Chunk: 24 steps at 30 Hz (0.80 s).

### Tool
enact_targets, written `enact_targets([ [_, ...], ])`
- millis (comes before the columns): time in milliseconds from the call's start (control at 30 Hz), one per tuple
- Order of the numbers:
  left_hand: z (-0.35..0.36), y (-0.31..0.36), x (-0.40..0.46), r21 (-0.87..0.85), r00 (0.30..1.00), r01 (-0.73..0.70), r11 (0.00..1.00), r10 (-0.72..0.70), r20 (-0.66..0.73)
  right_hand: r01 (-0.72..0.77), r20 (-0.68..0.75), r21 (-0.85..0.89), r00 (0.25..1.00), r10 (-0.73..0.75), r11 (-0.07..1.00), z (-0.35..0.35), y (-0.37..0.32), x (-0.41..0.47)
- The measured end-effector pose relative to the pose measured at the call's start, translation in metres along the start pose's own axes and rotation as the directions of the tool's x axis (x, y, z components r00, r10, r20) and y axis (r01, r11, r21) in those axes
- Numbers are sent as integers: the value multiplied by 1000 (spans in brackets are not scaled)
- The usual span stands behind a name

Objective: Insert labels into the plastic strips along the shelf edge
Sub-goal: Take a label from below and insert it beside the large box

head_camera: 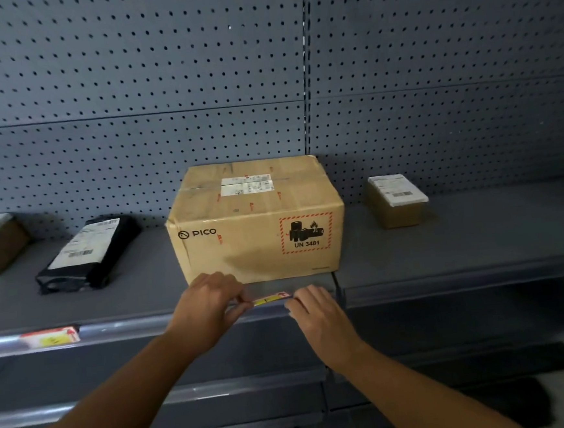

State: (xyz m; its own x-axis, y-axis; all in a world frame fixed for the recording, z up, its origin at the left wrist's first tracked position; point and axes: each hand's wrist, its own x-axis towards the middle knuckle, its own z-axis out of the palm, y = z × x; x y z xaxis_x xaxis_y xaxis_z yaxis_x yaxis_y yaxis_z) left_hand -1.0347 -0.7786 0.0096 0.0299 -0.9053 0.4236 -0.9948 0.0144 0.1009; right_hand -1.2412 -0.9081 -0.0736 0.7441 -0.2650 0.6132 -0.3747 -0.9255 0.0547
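**Label Goes Into the Shelf-Edge Strip**

Pinching a yellow-and-red label [271, 298] at both ends, a person's hands meet at the front lip of a grey shelf [477, 232]. The left hand [210, 302] has its fingertips closed on the label's left end; the right hand [315, 309] is closed on the right end, knuckles toward the camera. The label spans the short gap between them, lying along the clear plastic strip [131, 327] that runs the shelf edge; whether its lower edge has entered the channel cannot be told.

The label looks like thin card or paper: very light, easily bent or creased, so holding it by both ends and keeping it taut appears the sensible grip. It would probably buckle if pushed from the middle.

Just beyond the hands stands a cardboard box [257, 222], its front face close to the lip, leaving little depth above the strip. Right of the right hand, a dark joint [339, 293] breaks the strip, limiting sideways sliding that way. Far to the left of the left hand, another label [50, 336] sits in the strip, with open strip between. Below the hands, more shelf edges lie clear.
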Motion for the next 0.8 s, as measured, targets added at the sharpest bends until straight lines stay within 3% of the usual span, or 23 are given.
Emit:
enact_targets([
  [200, 2, 5, 5, 15, 1000, -11, 1000, 12, -11, -3, -5, -60, 1000, 2, 998, -6, -6, -8],
  [533, 24, 13, 1, 84, 999, -41, 996, 40, 9, -81, 117, -18, 990, 83, 997, -14, -16, -10],
  [800, 26, 13, 2, 133, 997, -67, 989, 70, -19, -139, 33, -28, 990, 140, 990, -27, -21, 12],
])
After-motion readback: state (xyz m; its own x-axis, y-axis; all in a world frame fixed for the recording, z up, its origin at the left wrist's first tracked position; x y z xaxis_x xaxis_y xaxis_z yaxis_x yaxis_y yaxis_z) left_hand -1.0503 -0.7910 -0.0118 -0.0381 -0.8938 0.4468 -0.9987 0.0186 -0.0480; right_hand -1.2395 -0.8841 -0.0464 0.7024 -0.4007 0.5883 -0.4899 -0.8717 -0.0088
